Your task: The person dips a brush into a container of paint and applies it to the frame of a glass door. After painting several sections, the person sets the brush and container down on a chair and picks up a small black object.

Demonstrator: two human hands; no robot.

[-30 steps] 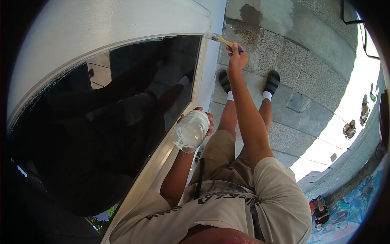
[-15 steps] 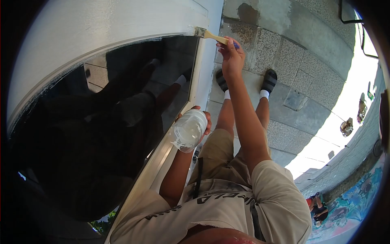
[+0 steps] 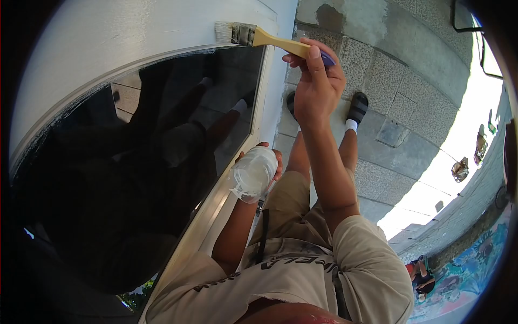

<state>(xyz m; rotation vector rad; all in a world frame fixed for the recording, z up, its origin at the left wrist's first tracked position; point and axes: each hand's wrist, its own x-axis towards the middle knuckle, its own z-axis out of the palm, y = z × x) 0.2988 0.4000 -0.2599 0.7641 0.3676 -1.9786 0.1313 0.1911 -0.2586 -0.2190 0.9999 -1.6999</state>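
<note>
Beside the glass [image 3: 162, 178]: two bare hands at work, a brush [image 3: 275, 40] up on the white panel [image 3: 178, 24] and a jar [image 3: 252, 173] lower down, near the cream frame [image 3: 203, 216].
Right hand [image 3: 319, 81]: fingers closed on the brush near the purple end of its yellow handle, thumb laid along it.
Left hand [image 3: 278, 166]: fingers wrapped round the jar, which is tilted and smeared with white.
Bristles [image 3: 223, 32]: pale and fanned, over the panel just beyond the edge of the glass; from this angle, whether they press or hover is hard to tell.
Stroke: a light, even pull along the edge would likely serve best, the bristle tips bending only a little.
Glass edge: the brush is best kept to the panel side, as a slip could smear the dark pane.
Grip: holding nearer the metal band [image 3: 245, 33] would probably steady the tip.
Jar angle: more upright seems safer against a spill, and close to the brush saves drips.
Footing: sandals [image 3: 358, 108] on the paving [image 3: 388, 81], a stance that suits short strokes better than a long reach.
</note>
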